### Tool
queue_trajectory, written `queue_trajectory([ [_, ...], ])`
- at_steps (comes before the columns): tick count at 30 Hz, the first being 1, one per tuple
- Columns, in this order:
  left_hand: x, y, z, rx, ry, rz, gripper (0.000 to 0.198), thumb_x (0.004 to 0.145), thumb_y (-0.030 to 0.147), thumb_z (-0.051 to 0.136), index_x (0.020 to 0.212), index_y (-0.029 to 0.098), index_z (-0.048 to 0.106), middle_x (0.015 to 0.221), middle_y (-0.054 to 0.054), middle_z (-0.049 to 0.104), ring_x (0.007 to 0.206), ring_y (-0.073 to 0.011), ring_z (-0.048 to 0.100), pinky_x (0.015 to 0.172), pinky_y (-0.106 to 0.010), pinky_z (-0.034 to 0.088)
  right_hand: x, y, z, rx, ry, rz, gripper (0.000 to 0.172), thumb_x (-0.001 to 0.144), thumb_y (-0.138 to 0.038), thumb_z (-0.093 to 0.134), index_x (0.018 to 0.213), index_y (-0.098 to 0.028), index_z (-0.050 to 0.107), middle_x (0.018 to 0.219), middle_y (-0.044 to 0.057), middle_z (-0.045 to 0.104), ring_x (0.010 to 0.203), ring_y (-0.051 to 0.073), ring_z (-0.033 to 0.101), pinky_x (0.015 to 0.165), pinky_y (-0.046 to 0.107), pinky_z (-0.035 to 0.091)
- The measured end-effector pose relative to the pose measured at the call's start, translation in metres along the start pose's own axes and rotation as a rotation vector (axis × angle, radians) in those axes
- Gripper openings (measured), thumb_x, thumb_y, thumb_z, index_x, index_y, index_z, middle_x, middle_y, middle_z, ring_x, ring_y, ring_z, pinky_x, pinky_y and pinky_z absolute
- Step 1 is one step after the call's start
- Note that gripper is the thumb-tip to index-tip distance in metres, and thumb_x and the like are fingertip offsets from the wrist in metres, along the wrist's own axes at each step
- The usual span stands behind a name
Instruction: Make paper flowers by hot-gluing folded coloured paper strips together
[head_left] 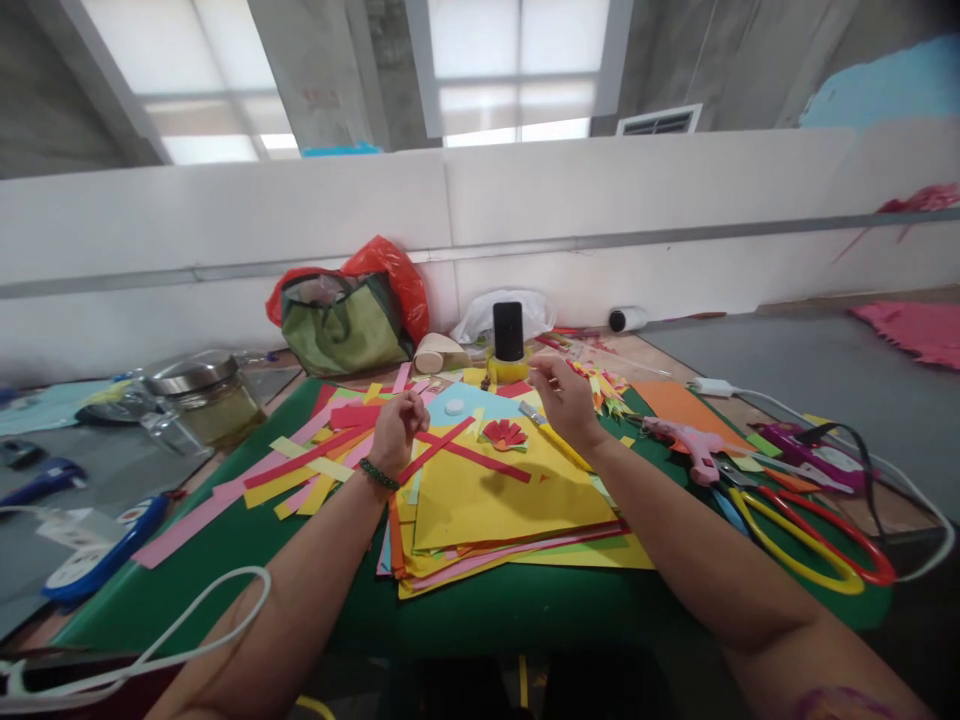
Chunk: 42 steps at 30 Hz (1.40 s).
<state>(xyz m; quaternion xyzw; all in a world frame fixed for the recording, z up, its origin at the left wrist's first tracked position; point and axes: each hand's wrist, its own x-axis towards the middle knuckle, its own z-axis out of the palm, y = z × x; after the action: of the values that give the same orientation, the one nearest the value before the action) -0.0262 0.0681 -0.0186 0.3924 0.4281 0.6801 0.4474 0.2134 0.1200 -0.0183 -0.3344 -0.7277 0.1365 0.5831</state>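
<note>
The red paper flower [505, 434] lies on a stack of colored paper [510, 515], in between the two hands and a bit nearer the right one.

Starting at the left, a glass jar with a metal lid [210, 400] stands near the edge of the green mat [465, 622] on the desk [896, 505]. Next come lots of paper strips [311, 460] in pink, red and yellow, all in a messy pile. The left hand [403, 432] is over the end of this pile, with its fingers curled in. I cannot tell if it has a small thing in its fingers. Two red paper strips [480, 458] cross on top of the yellow sheet, just beside the left hand.

The flower is in the middle, with its petals spread out. A yellow-handled craft knife [566, 447] lies between it and the right hand [562, 400]. That hand is up, its thumb and fingertips close together. I cannot tell if they pinch something tiny. Farther right are a pink glue gun [697, 447] and big scissors with red and yellow handles [802, 535].

The step in hand looks like light finger work with little bits of paper. The next move seems to call for soft fingertips, because the petals look thin and easy to bend, and for care around the knife.
</note>
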Motion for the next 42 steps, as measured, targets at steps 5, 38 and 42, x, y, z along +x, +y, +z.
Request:
queue_trajectory([
  [5, 0.001, 0.0, -0.001, -0.018, 0.044, 0.018, 0.017, 0.068, 0.028, 0.058, 0.058, 0.019, 0.049, 0.046, 0.006, 0.038, 0.045, -0.0079, 0.042, 0.047, -0.019, 0.037, -0.004, -0.005, 0.003, 0.022, -0.013, 0.025, 0.025, 0.092, -0.036, 0.043, 0.104, -0.023, 0.062, 0.091, 0.007, 0.069, 0.079, 0.021, 0.063, 0.077, 0.037, 0.052],
  [38, -0.042, 0.008, 0.027, 0.269, -0.53, -0.192, 0.026, 0.069, 0.04, 0.078, 0.066, 0.016, 0.068, 0.063, -0.004, 0.066, 0.063, -0.0138, 0.057, 0.065, -0.025, 0.045, -0.02, -0.018, 0.011, -0.134, -0.26, -0.541, 0.047, 0.083, -0.042, 0.068, 0.123, -0.021, 0.054, 0.09, 0.009, 0.071, 0.077, 0.023, 0.062, 0.069, 0.037, 0.052],
  [42, -0.047, 0.005, 0.032, 0.352, -0.559, -0.077, 0.032, 0.079, 0.047, 0.067, 0.073, 0.018, 0.059, 0.066, -0.003, 0.064, 0.063, -0.0135, 0.056, 0.062, -0.025, 0.044, -0.02, -0.015, 0.011, -0.104, -0.282, -0.448, 0.052, 0.08, -0.051, 0.067, 0.121, -0.022, 0.056, 0.088, 0.008, 0.071, 0.077, 0.023, 0.064, 0.069, 0.036, 0.053],
])
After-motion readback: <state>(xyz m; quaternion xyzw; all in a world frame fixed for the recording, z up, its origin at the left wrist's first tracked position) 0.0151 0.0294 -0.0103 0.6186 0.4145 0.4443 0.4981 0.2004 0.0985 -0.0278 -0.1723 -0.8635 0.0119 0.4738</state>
